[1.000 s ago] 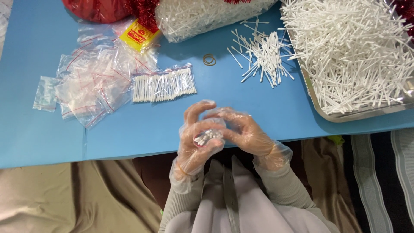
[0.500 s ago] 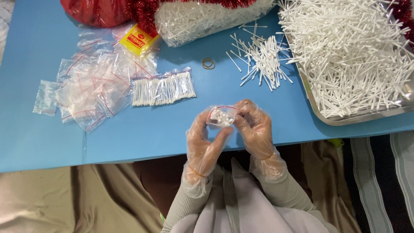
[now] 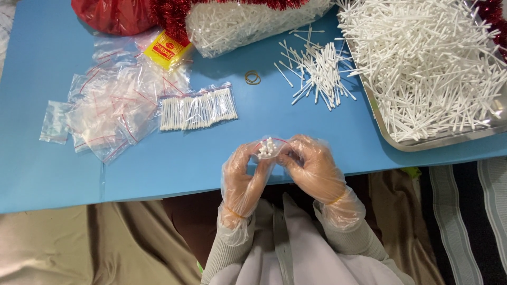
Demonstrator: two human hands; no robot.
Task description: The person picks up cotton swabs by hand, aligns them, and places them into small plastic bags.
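We see both hands in clear plastic gloves at the near edge of the blue desk. The left hand and the right hand meet at a small clear bag of cotton swabs, each grip pinching one side of the bag, swab tips facing up toward us. From the hands, a row of filled swab bags lies at 10 o'clock, with a heap of empty zip bags farther out at 9 to 10 o'clock. A rubber band sits at 12 o'clock, a loose pile of swabs at 1 o'clock, and a metal tray heaped with swabs at 2 o'clock. A small yellow packet rests at 11 o'clock.
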